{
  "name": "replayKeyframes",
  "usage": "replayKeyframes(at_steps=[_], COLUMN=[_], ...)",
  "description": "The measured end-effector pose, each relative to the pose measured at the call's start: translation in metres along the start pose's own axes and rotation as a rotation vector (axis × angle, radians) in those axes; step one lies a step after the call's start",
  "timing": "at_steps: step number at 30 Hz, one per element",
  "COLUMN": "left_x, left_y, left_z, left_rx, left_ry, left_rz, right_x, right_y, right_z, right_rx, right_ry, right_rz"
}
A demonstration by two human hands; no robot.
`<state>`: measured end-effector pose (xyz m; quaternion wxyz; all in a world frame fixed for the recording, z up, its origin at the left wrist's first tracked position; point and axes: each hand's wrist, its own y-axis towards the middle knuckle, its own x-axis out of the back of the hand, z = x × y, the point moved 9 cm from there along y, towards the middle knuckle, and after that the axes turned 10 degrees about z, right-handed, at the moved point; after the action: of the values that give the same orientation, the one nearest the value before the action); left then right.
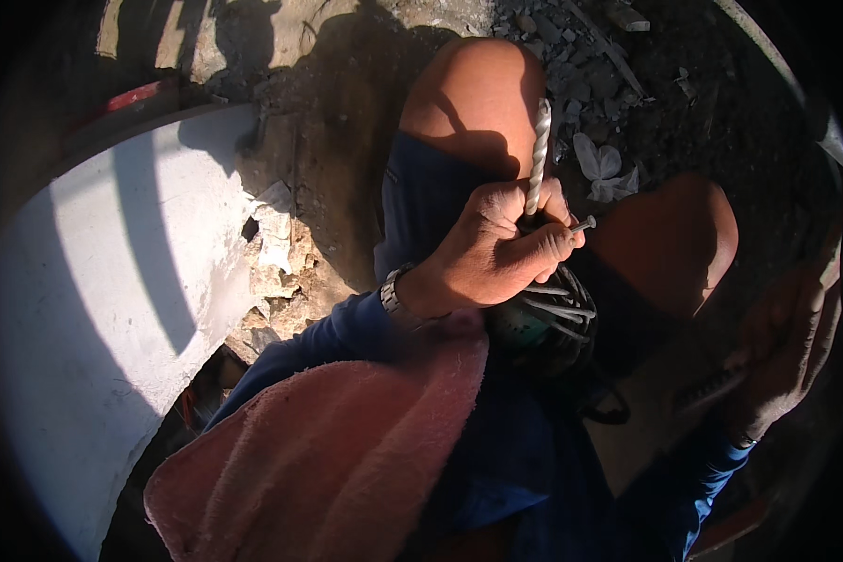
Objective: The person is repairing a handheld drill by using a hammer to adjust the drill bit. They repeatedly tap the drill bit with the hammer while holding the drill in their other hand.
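Observation:
My left hand (506, 244) is closed over my lap, wearing a metal watch. A pale spiral drill bit (539, 155) stands up out of its grip, and a nail (583, 227) with a flat head is pinched by the thumb. Whether the bit's lower end sits in a tool is hidden. Under the hand lie a coiled black cable (567, 304) and part of a teal tool body (518, 334). Off to the right, in shadow, my right hand (785, 351) has its fingers stretched out. A dark ribbed piece (707, 389) is beside its palm; I cannot tell if they touch.
A large white curved panel (112, 253) fills the left side, next to broken masonry (276, 253). A pink towel (328, 450) hangs across my front. Ahead lie grey rubble (581, 70) and a crumpled white wrapper (604, 167). A red object (133, 96) is at the far left.

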<state>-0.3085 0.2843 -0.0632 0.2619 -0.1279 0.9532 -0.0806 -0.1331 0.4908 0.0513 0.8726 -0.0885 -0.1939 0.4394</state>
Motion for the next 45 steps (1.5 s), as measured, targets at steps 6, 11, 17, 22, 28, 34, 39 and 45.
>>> replayKeyframes(at_steps=[6, 11, 17, 22, 28, 34, 39, 45], left_x=[0.014, 0.008, 0.004, 0.013, 0.009, 0.018, 0.007, 0.017], left_y=[-0.007, -0.006, -0.006, -0.010, -0.004, -0.019, -0.005, -0.010], left_z=[0.005, -0.002, 0.003, 0.007, 0.004, 0.007, 0.009, 0.006], left_rx=[-0.035, -0.031, 0.018, -0.013, -0.069, -0.044, -0.007, -0.024], left_ry=[-0.030, 0.046, 0.001, -0.010, -0.029, 0.031, -0.056, -0.065], left_rz=[-0.043, -0.029, 0.030, 0.037, 0.045, 0.048, 0.160, 0.122], right_x=[-0.021, -0.027, 0.000, -0.044, 0.014, -0.044, 0.014, -0.023], right_y=[0.005, 0.000, 0.000, 0.000, -0.012, -0.002, -0.025, -0.018], right_z=[0.003, 0.000, -0.002, 0.003, 0.013, -0.014, 0.015, -0.006], right_rx=[-0.086, 0.085, -0.259, 0.154, -0.085, -0.077, -0.024, -0.094], right_ry=[-0.211, -0.305, -0.128, -0.397, 0.047, -0.099, -0.039, -0.082], right_rz=[0.051, -0.043, -0.166, 0.076, -0.541, 0.082, -0.494, -0.033])
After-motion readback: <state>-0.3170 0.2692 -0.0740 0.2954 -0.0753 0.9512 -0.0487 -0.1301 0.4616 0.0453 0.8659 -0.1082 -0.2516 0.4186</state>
